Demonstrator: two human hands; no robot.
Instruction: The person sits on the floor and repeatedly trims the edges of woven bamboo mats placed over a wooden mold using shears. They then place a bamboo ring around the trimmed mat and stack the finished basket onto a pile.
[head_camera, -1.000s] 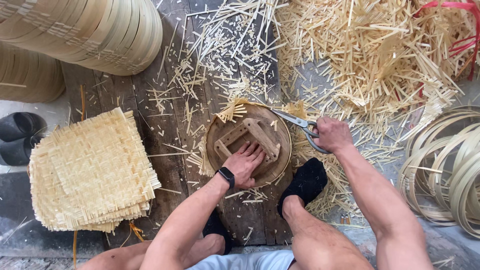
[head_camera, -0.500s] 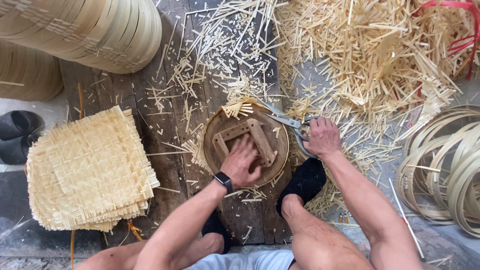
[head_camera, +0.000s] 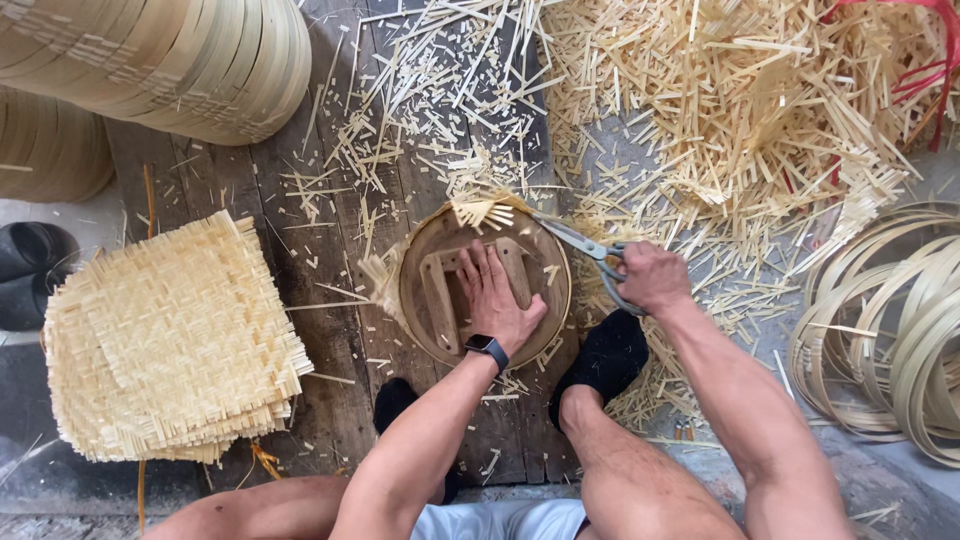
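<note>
dark weathered plank floor (head_camera: 330, 330), littered with pale bamboo offcuts (head_camera: 730, 110), heaped thickest at upper right. tall stack of round woven bamboo trays (head_camera: 180, 60), upper left. pile of square pale woven bamboo mats (head_camera: 170, 340), left, edges frayed. coils of flat bamboo strip hoops (head_camera: 890, 330), far right. round brown wooden form with a raised wooden frame (head_camera: 440, 290), centre, lying over a woven mat whose frayed edge shows at the top rim. left hand (head_camera: 500, 295), black watch at the wrist, grip spread flat, pressing on the form. right hand (head_camera: 652, 277), grip clamped on the handles of grey metal shears (head_camera: 580, 245), blades at the form's upper right rim. black socked feet just below the form.
</note>
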